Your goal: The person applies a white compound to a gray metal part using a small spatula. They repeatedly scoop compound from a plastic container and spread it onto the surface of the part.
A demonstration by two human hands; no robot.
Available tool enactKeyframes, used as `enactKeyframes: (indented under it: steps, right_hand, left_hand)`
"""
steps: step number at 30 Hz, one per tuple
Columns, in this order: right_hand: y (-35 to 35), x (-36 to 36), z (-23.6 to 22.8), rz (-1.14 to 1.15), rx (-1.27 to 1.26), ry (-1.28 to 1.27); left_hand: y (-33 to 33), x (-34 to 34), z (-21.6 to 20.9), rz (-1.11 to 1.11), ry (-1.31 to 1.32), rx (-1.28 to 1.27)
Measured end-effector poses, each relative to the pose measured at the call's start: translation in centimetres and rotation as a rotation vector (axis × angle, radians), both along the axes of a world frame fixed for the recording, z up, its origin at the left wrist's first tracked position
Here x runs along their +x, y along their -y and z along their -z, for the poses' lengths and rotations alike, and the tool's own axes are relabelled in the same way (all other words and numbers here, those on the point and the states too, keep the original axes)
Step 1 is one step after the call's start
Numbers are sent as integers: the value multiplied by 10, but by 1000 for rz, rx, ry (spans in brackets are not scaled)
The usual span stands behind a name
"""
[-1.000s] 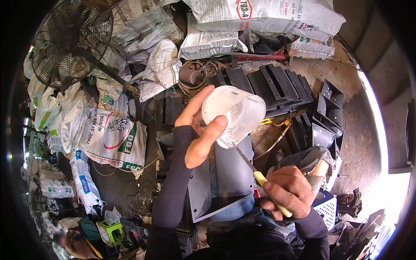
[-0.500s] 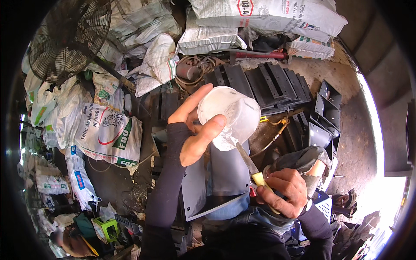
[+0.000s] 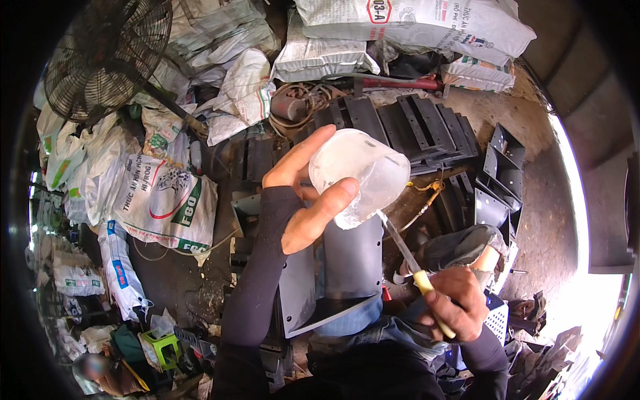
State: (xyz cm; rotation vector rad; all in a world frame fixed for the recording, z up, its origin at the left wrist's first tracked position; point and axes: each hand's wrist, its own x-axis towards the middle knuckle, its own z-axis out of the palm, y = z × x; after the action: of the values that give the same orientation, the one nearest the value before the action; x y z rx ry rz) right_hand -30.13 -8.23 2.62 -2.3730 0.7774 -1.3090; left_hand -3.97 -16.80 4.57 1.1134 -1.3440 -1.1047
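Observation:
My left hand [image 3: 313, 200] grips a translucent white plastic tub [image 3: 363, 170], tilted, with the thumb across its near side. Its lower edge looks ragged and whitish. In my right hand [image 3: 457, 303] is a knife [image 3: 407, 257] with a narrow metal blade and a yellow handle. The blade tip points up and left, at or close to the tub's lower rim; whether it touches, I cannot tell. Below the tub, a dark grey metal bracket [image 3: 353, 263] with holed end plates rests across my lap.
Rows of dark metal brackets [image 3: 413, 130] lie ahead, with more stacked at the right [image 3: 500, 170]. Filled white sacks [image 3: 413, 23] stand at the back. At the left are a black fan [image 3: 103, 57] and more sacks [image 3: 170, 200]. A yellow-ended hose [image 3: 433, 190] lies near the brackets.
The tub has shifted slightly right and tilted more. My right hand has moved a little right and down, drawing the knife away from the tub's inner edge.

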Motion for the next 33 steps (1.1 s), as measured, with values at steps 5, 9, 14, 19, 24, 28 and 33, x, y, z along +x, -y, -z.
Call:
enactKeyframes:
  steps: [5, 9, 14, 19, 24, 28, 33]
  right_hand:
    - [8, 21, 23, 33, -112, -56]
    - [2, 21, 30, 32, -166, -64]
    - [-9, 0, 18, -34, -84, -60]
    - [-12, -11, 11, 103, 300, 298]
    - [-3, 2, 13, 352, 639, 517]
    - [0, 3, 5, 307, 644, 442]
    - [-1, 2, 2, 332, 795, 453]
  left_hand:
    - [-1, -1, -1, 12, 7, 12]
    - [0, 1, 0, -24, -33, 48]
    - [1, 2, 3, -35, 19, 14]
    - [3, -1, 8, 8, 198, -154]
    - [1, -2, 7, 53, 303, -296]
    - [1, -4, 8, 61, 312, -346]
    - [2, -6, 8, 73, 329, -352]
